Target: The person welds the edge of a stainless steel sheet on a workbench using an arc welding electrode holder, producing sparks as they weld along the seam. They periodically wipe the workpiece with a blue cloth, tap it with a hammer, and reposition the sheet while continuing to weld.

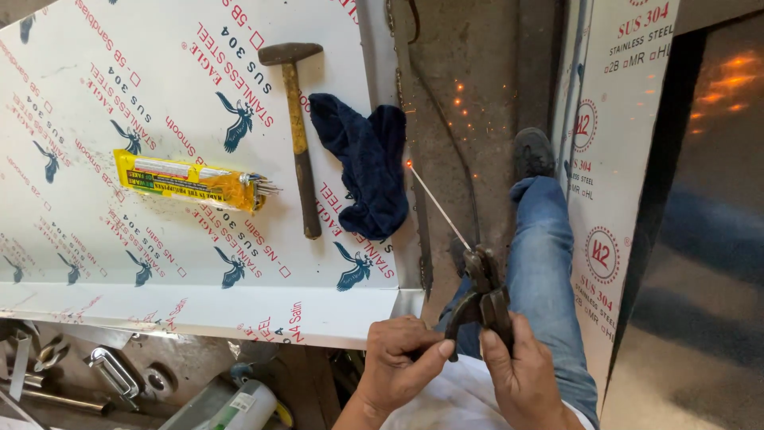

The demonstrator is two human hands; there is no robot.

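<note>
Gripping the electrode holder [481,295] with both hands, I keep the thin welding rod [438,203] steady: my right hand [521,374] is wrapped around the handle, and my left hand [402,358] closes on the lever side to brace it. The rod reaches up and away from me so its glowing tip meets the edge of the steel sheet [159,159], with sparks scattering over the dark floor beyond. Behind the rod, on the film-covered sheet, lie a hammer [298,135], a dark blue cloth [362,163] and a yellow packet of rods [187,181], well apart from the arc.
</note>
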